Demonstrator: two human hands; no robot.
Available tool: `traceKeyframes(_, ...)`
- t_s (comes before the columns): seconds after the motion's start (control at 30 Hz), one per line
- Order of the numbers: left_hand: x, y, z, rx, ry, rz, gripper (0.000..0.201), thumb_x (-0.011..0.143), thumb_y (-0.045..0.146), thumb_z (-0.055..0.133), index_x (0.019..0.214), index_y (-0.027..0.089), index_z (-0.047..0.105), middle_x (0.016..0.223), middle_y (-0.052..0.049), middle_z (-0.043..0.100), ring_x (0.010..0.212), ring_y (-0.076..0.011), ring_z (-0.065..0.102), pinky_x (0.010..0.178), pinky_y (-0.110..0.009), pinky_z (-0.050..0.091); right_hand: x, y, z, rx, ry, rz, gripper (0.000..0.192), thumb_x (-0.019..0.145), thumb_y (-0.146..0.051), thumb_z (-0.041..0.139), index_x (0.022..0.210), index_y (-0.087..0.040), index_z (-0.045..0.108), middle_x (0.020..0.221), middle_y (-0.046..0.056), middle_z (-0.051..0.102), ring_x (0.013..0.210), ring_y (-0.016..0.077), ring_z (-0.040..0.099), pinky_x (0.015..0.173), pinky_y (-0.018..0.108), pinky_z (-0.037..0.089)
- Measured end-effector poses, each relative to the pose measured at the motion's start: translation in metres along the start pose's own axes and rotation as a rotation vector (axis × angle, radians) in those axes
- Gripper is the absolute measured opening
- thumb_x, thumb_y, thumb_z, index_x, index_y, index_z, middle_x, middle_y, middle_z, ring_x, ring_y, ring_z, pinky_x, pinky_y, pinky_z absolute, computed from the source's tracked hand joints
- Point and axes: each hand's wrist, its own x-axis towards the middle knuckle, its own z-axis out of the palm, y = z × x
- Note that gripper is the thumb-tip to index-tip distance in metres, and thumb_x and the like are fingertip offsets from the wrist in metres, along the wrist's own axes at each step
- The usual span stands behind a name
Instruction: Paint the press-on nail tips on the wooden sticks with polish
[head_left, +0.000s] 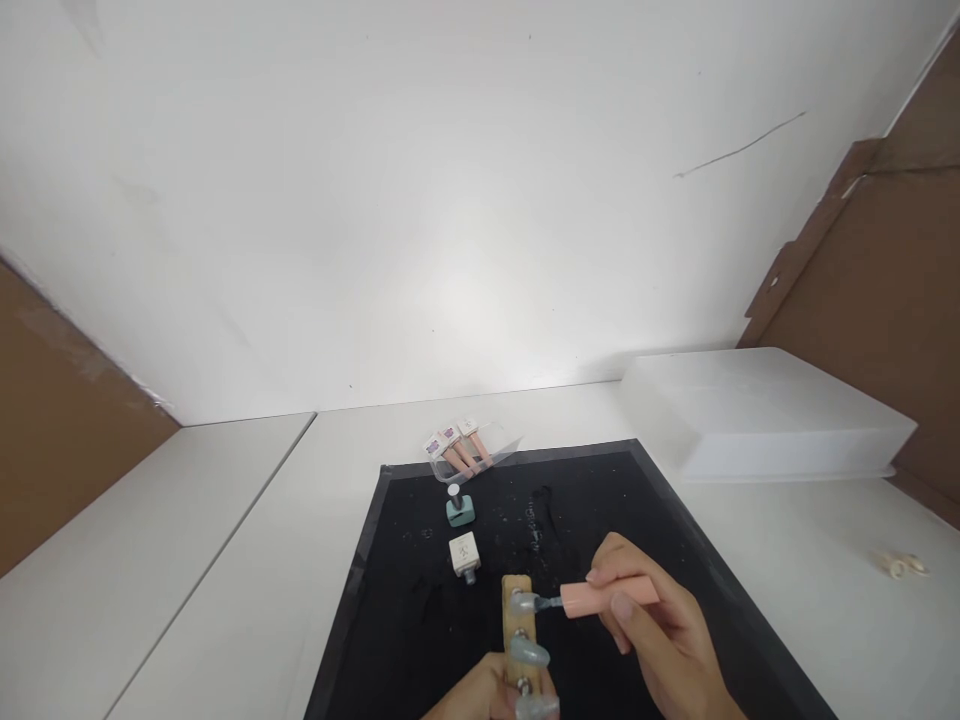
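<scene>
My right hand [660, 640] grips a pink nail-polish brush cap [607, 597], its brush tip touching a pale blue false nail on a small wooden holder [517, 625]. My left hand [487, 695], only partly visible at the bottom edge, holds the lower end of that wooden holder, which carries three pale blue nail tips. Both hands work over a black mat [420, 600]. A teal polish bottle [460, 509] and a white one [465, 555] lie on the mat beyond the holder.
A clear packet of pink polish sticks [465, 448] lies at the mat's far edge. A white plastic box [757, 415] stands at the right. Small beige items [904, 565] rest on the white table at far right. A white wall rises behind.
</scene>
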Motion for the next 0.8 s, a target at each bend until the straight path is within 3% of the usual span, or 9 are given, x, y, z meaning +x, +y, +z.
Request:
traceKeyframes(0.5, 0.002, -0.0036, -0.0065, 0.011, -0.008, -0.026, 0.022, 0.047, 0.036, 0.061, 0.049, 0.016, 0.051, 0.049, 0.003, 0.04, 0.053, -0.0099, 0.034, 0.057, -0.027, 0.022, -0.0016, 0.0018, 0.0008, 0.087, 0.029, -0.015, 0.021, 0.088, -0.04, 0.054, 0.082, -0.023, 0.065, 0.07, 0.001, 0.046, 0.05, 0.0127, 0.037, 0.043, 0.025, 0.027)
traceKeyframes(0.8, 0.0062, -0.0052, -0.0001, -0.041, 0.007, -0.029, 0.039, 0.045, 0.046, 0.073, 0.049, 0.017, 0.049, 0.052, 0.004, 0.04, 0.056, -0.01, 0.035, 0.062, -0.027, 0.028, 0.0002, 0.0026, 0.0001, 0.073, -0.034, -0.04, 0.02, 0.089, -0.038, 0.053, 0.086, -0.023, 0.065, 0.071, 0.004, 0.05, 0.056, 0.0159, 0.043, 0.041, 0.024, 0.03)
